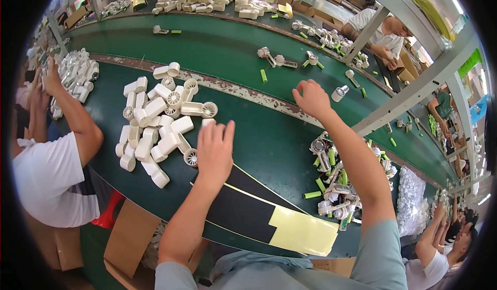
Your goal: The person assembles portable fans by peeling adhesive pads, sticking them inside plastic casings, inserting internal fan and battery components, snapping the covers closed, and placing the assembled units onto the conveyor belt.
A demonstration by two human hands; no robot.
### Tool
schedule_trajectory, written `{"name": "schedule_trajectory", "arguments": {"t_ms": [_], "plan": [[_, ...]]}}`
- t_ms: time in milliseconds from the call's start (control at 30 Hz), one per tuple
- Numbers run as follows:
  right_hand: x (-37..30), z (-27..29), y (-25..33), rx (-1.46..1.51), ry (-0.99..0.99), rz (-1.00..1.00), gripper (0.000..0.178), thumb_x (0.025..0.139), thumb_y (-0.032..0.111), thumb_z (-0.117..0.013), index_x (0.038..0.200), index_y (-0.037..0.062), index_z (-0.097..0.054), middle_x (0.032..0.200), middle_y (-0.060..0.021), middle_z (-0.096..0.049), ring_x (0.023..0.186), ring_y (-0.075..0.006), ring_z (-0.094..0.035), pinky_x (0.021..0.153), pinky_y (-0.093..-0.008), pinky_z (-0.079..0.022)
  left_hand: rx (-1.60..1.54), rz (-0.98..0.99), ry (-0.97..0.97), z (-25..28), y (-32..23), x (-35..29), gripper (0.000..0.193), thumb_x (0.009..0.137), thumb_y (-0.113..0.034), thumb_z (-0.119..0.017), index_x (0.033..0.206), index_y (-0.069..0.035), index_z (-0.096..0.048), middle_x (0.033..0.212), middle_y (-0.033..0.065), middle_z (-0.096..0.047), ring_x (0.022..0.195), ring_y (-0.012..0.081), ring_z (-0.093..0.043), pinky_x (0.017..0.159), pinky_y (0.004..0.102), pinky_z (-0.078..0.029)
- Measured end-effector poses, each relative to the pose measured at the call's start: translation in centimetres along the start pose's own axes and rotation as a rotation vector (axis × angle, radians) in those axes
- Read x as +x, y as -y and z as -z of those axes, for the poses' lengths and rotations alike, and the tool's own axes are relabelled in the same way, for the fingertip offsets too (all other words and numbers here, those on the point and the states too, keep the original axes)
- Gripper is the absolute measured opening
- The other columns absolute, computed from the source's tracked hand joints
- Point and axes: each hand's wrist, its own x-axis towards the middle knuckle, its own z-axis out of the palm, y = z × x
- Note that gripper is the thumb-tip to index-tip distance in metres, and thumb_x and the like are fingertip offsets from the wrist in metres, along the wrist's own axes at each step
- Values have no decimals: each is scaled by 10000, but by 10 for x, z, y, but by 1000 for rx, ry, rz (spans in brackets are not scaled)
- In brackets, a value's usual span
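Observation:
My left hand (pixel 215 153) is over the bench beside a heap of white plastic housings (pixel 155 106), several with round spoked ends. Its fingers are stretched and apart, and I see nothing gripped. One housing end (pixel 190 157) sits right by its wrist side. Farther right, my right hand (pixel 313 99) reaches above the scuffed rail at the belt's edge, its fingers loosely bent and apart with nothing visible in them; the palm is hidden. Just right of it, a small white-and-silver cylindrical part (pixel 340 93) lies on the green belt (pixel 217 44).
Below my right forearm lies a pile of white assemblies with green cylindrical cells (pixel 334 181). Black sheets with yellow backing (pixel 305 230) lie near the bench edge. Clear plastic pieces (pixel 411 202) are at right. A metal post (pixel 414 96) slants overhead; co-workers sit at both sides and across.

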Motion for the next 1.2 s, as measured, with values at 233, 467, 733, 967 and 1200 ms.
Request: {"name": "schedule_trajectory", "arguments": {"t_ms": [233,467,733,967,1200], "plan": [[106,-69,-17,116,-90,81,513,938,174,-653,1424,69,-526,1456,-202,-506,1299,-416,-550,1088,-489,-497,77,229,-32,9,-4,13,647,916,-191,-740,1488,0,-506,1525,268,-438,1423,459,-419,1180,547,-365],[165,-85,-14,-27,23,88,702,922,107,-603,1585,108,-374,1551,-209,-482,1375,-444,-505,1148,-503,-460,27,-23,-18,-6,-24,16,532,871,-81,-684,1398,-53,-624,1053,79,-614,999,260,-613,891,407,-500],[77,-3,-12,302,-95,193,437,899,179,-790,1225,52,-528,1130,-178,-684,1010,-346,-707,889,-438,-574,-445,-104,-271,24,-34,15,504,827,17,-640,1327,-42,-662,952,119,-627,828,327,-614,739,403,-510],[-100,111,25,1257,-110,168,568,905,15,-774,1409,40,-516,1063,-33,-642,924,-85,-631,806,-268,-547,-1522,679,534,23,-45,14,365,961,13,-526,1296,-39,-662,1081,75,-690,832,158,-684,604,279,-584],[-230,116,57,1301,-154,200,463,856,-13,-829,1226,21,-553,1095,-51,-654,997,-111,-656,867,-272,-526,-2065,647,1075,-2,-71,-14,410,1071,-192,-454,1374,47,-593,1193,169,-722,980,269,-731,822,366,-612]]}}
